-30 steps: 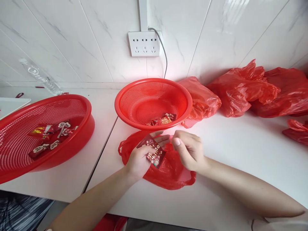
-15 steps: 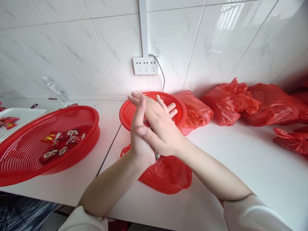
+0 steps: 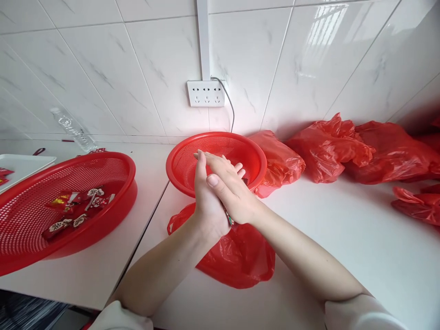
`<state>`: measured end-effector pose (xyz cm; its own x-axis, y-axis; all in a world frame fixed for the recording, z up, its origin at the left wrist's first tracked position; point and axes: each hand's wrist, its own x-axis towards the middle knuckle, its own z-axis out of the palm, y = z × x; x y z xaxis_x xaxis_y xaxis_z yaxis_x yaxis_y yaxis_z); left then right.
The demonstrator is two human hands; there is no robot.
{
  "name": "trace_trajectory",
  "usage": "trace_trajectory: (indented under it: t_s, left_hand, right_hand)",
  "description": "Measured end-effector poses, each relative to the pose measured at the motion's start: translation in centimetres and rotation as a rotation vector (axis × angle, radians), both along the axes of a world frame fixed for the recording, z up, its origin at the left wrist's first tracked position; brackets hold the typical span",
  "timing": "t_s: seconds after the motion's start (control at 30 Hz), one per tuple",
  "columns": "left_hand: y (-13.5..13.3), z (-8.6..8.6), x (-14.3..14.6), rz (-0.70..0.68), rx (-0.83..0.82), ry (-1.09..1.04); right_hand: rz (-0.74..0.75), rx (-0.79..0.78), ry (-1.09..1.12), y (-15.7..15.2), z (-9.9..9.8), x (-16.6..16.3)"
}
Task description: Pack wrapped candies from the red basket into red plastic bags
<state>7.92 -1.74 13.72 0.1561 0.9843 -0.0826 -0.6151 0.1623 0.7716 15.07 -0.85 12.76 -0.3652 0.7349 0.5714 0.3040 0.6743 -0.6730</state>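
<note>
My left hand (image 3: 208,211) and my right hand (image 3: 237,198) are pressed palm to palm above the table. Between the palms is a small wrapped packet (image 3: 230,220); only a dark, green and white edge of it shows at the heel of the hands. My right thumb lies across toward the left palm, and the fingertips point at the far basket. Under the wrists lies a thin red plastic bag (image 3: 240,261), partly covered by my hands. Just beyond the fingers stands a round red mesh basket (image 3: 187,153), its inside partly hidden.
At left a larger red basket (image 3: 129,192) holds several red snack packets (image 3: 80,206). Behind it are a white tray (image 3: 34,160) and a clear plastic bottle (image 3: 74,130). Several filled red bags (image 3: 319,149) line the tiled wall at right. A power socket (image 3: 206,94) sits on the wall.
My two hands have closed more tightly together, and the fingers have drawn in, lower over the basket. Less of the packet between them shows. The view has shifted slightly.
</note>
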Motion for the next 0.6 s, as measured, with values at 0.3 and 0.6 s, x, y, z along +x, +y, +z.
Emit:
trace_trajectory:
  t_s: [0.3,0.6]
  left_hand:
    - [-0.5,-0.8,0.8,0.017,-0.068,0.021]
    - [-0.3,-1.3,0.1,0.061,0.158,0.04]
  right_hand:
    - [-0.127,-0.02,-0.007,0.6,-0.3,0.6]
    - [0.086,-0.084,0.03,-0.5,-0.1,0.3]
